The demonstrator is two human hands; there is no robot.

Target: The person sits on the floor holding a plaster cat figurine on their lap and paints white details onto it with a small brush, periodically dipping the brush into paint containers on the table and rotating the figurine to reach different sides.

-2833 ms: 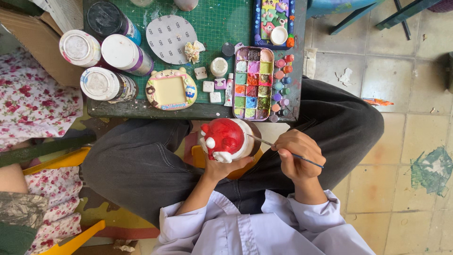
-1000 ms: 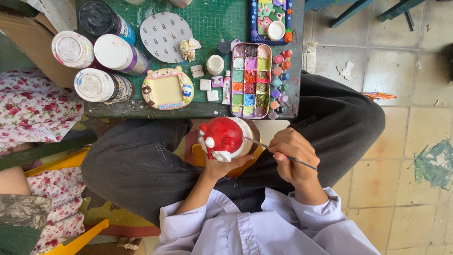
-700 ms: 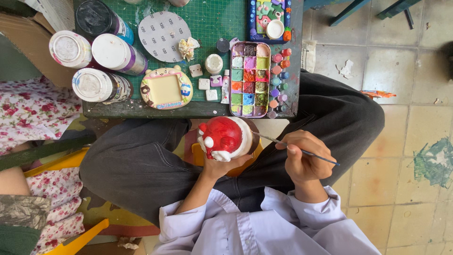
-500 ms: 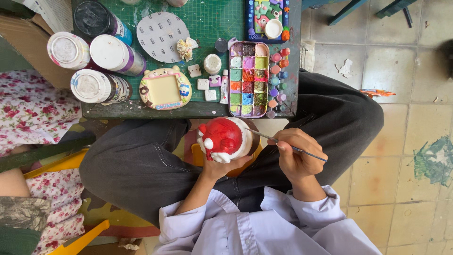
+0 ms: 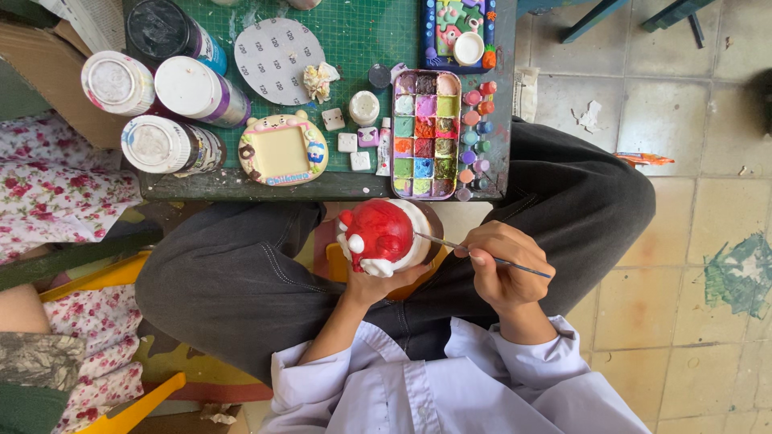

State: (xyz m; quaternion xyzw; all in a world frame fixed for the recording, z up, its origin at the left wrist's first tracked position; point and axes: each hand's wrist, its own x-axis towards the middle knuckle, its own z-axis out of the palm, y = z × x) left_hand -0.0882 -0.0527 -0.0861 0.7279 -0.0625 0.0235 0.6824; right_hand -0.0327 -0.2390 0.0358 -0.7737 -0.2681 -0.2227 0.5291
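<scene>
My left hand point(image 5: 371, 283) cups a round red and white figurine point(image 5: 381, 236) from below, over my lap. My right hand point(image 5: 503, 268) pinches a thin paintbrush point(image 5: 482, 255), and the brush tip touches the figurine's right side. Just above, on the green cutting mat point(image 5: 362, 32), lies a paint palette point(image 5: 425, 133) with several coloured wells.
Three white-lidded paint jars point(image 5: 161, 145) and a dark-lidded one point(image 5: 165, 32) stand at the table's left. A cream picture frame point(image 5: 282, 150), a grey sandpaper disc point(image 5: 278, 50), small white pieces and a blue painted tray point(image 5: 458, 32) also lie there. A tiled floor point(image 5: 691, 185) lies to the right; flowered cloth point(image 5: 56, 201) lies left.
My right hand has shifted slightly with the brush along the figurine's right side. My left hand keeps the figurine in about the same place.
</scene>
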